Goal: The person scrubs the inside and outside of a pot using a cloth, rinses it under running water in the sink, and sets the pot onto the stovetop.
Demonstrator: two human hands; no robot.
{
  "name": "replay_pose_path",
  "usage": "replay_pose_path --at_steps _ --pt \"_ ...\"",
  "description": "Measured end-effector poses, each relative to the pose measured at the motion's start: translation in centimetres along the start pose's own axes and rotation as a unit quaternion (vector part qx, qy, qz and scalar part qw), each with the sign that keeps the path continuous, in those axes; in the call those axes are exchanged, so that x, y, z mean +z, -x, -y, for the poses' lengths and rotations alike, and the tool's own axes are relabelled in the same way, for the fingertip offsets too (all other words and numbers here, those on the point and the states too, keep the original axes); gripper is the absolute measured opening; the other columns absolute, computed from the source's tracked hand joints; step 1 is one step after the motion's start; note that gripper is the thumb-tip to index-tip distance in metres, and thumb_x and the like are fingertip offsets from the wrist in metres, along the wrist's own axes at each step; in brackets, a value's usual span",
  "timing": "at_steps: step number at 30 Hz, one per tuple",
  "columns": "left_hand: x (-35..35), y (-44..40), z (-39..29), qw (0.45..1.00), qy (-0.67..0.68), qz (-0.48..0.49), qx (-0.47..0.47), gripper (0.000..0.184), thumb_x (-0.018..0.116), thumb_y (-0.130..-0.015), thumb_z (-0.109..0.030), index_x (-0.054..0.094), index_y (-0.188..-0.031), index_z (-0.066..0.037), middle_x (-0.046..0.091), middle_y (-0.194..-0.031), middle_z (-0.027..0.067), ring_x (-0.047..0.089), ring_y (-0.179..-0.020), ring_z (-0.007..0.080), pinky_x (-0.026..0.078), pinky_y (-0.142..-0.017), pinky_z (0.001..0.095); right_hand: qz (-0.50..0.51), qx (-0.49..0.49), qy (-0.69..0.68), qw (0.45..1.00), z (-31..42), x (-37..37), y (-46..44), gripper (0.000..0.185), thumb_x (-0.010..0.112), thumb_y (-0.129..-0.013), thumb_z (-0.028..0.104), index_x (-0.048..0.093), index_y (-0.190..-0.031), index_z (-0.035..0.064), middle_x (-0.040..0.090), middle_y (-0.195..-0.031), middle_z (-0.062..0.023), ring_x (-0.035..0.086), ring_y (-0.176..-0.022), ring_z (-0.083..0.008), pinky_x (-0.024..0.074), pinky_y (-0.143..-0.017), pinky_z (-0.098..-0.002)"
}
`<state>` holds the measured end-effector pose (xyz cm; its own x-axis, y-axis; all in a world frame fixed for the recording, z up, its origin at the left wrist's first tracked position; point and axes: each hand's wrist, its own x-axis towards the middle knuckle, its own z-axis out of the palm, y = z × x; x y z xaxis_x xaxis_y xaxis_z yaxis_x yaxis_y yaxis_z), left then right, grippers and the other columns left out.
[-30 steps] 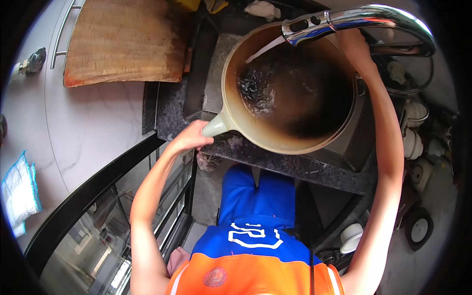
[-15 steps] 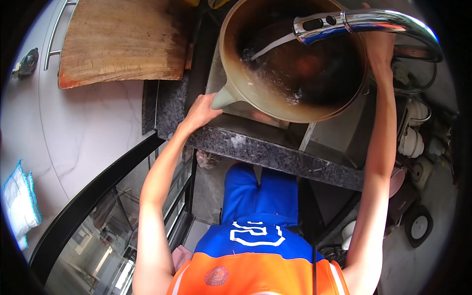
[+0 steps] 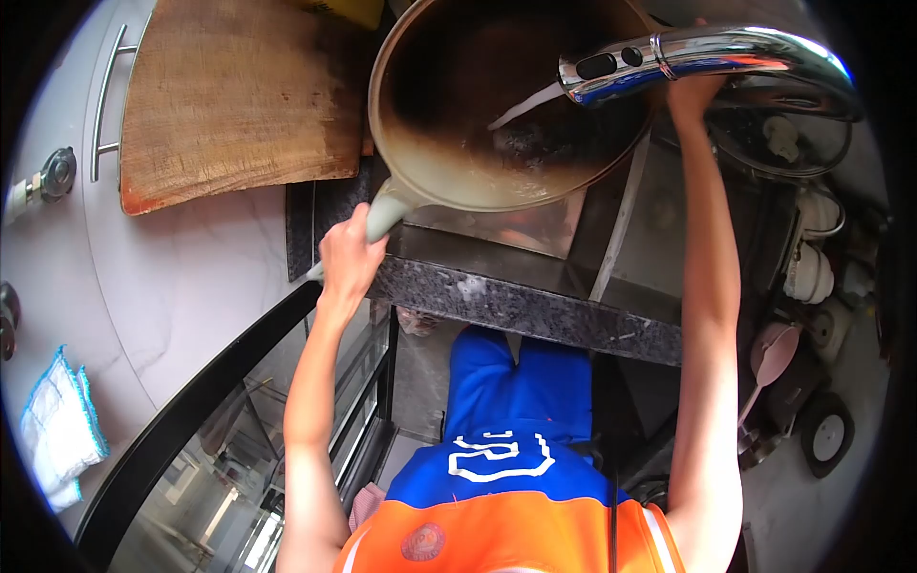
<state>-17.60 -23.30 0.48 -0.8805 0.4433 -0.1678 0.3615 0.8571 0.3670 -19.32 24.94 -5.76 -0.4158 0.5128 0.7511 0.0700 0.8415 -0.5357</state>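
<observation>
A large wok [image 3: 439, 177] with a browned, dark inside is held tilted over the sink [image 3: 535, 232]. My left hand [image 3: 349, 253] is closed around its pale green handle [image 3: 385, 212]. My right hand [image 3: 695, 94] is at the wok's far right side, largely covered by the chrome faucet [image 3: 712, 53]. Its fingers are mostly hidden, but it appears to grip the wok's side. From the faucet a stream of water [image 3: 525, 105] runs into the wok and splashes on its inner wall.
A wooden cutting board [image 3: 239, 105] rests at the upper left by the white marbled counter [image 3: 210, 229]. A blue-edged cloth [image 3: 62, 430] lies at far left. On the right are a glass lid [image 3: 812, 153], white cups [image 3: 810, 272] and a pink ladle [image 3: 774, 351]. The dark stone edge [image 3: 516, 310] runs before me.
The wok has moved left, and both hands have shifted left with it. Its lower side is more tilted, and more of the sink shows beneath. My view has shifted slightly.
</observation>
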Motion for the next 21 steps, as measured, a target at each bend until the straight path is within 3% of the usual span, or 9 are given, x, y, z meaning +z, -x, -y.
replay_pose_path --at_steps 3,7,13,16,17,19,20,21 --pt "-4.0 1.5 -1.4 0.992 -0.101 -0.071 0.010 0.017 0.065 -0.071 -0.009 0.051 -0.079 -0.004 0.060 -0.066 0.0173 0.060 -0.062 0.0382 0.045 -0.053 0.0455 -0.010 0.091 -0.054 0.994 1.5 2.1 3.2 0.040 0.047 -0.094 0.025 0.056 -0.071 -0.0072 0.053 -0.068 -0.0294 0.051 -0.061 -0.0448 0.0386 -0.056 -0.0454" --pt "-9.3 3.3 -3.6 0.971 -0.227 -0.073 0.013 0.015 0.062 -0.065 -0.006 0.049 -0.072 -0.006 0.059 -0.061 0.0147 0.060 -0.056 0.0352 0.045 -0.050 0.0427 -0.022 0.165 -0.067 0.984 3.4 4.5 7.8 0.046 0.046 -0.096 0.029 0.056 -0.070 -0.0072 0.052 -0.067 -0.0296 0.047 -0.059 -0.0445 0.0382 -0.056 -0.0454" --pt "-14.7 4.0 -6.6 0.946 -0.321 -0.021 -0.035 0.018 0.062 -0.059 -0.008 0.050 -0.071 -0.004 0.055 -0.059 0.0176 0.057 -0.058 0.0390 0.043 -0.053 0.0465 0.148 0.280 -0.120 0.941 3.6 7.3 15.3 0.057 0.038 -0.099 0.039 0.062 -0.076 -0.0072 0.057 -0.076 -0.0320 0.058 -0.076 -0.0484 0.0430 -0.068 -0.0500" --pt "-16.0 3.6 -7.1 0.942 -0.329 0.044 -0.050 0.017 0.061 -0.057 -0.009 0.052 -0.069 -0.001 0.057 -0.061 0.0196 0.058 -0.061 0.0408 0.046 -0.058 0.0474 0.344 0.348 -0.041 0.871 4.3 6.1 16.3 0.060 0.036 -0.098 0.044 0.065 -0.086 -0.0068 0.060 -0.089 -0.0335 0.058 -0.093 -0.0487 0.0440 -0.084 -0.0521" --pt "-16.2 3.4 -7.1 0.944 -0.317 0.078 -0.056 0.016 0.060 -0.057 -0.010 0.052 -0.066 0.001 0.058 -0.062 0.0209 0.058 -0.063 0.0418 0.047 -0.060 0.0476 0.342 0.349 -0.040 0.871 3.7 6.1 16.7 0.060 0.036 -0.098 0.044 0.065 -0.086 -0.0068 0.060 -0.089 -0.0335 0.058 -0.093 -0.0487 0.0440 -0.084 -0.0521" --pt "-15.9 3.1 -6.6 0.949 -0.287 0.115 -0.068 0.017 0.060 -0.057 -0.010 0.056 -0.068 0.002 0.059 -0.065 0.0225 0.059 -0.066 0.0431 0.048 -0.064 0.0477 0.482 0.303 0.008 0.822 3.5 5.0 16.4 0.055 0.037 -0.098 0.040 0.065 -0.092 -0.0062 0.061 -0.095 -0.0329 0.057 -0.095 -0.0492 0.0443 -0.087 -0.0512" --pt "-15.6 3.2 -6.3 0.950 -0.257 0.154 -0.085 0.019 0.059 -0.057 -0.010 0.060 -0.070 0.003 0.061 -0.068 0.0241 0.059 -0.069 0.0443 0.048 -0.067 0.0477 0.524 0.304 0.036 0.795 3.8 4.0 15.7 0.046 0.038 -0.097 0.032 0.066 -0.095 -0.0038 0.064 -0.096 -0.0285 0.059 -0.095 -0.0469 0.0458 -0.087 -0.0499" --pt "-15.1 3.3 -6.2 0.950 -0.257 0.154 -0.086 0.019 0.059 -0.057 -0.010 0.060 -0.070 0.003 0.061 -0.068 0.0241 0.059 -0.069 0.0443 0.048 -0.067 0.0477 0.524 0.304 0.036 0.795 3.3 3.6 16.0 0.046 0.038 -0.097 0.032 0.066 -0.095 -0.0038 0.064 -0.096 -0.0285 0.059 -0.095 -0.0469 0.0458 -0.087 -0.0499"
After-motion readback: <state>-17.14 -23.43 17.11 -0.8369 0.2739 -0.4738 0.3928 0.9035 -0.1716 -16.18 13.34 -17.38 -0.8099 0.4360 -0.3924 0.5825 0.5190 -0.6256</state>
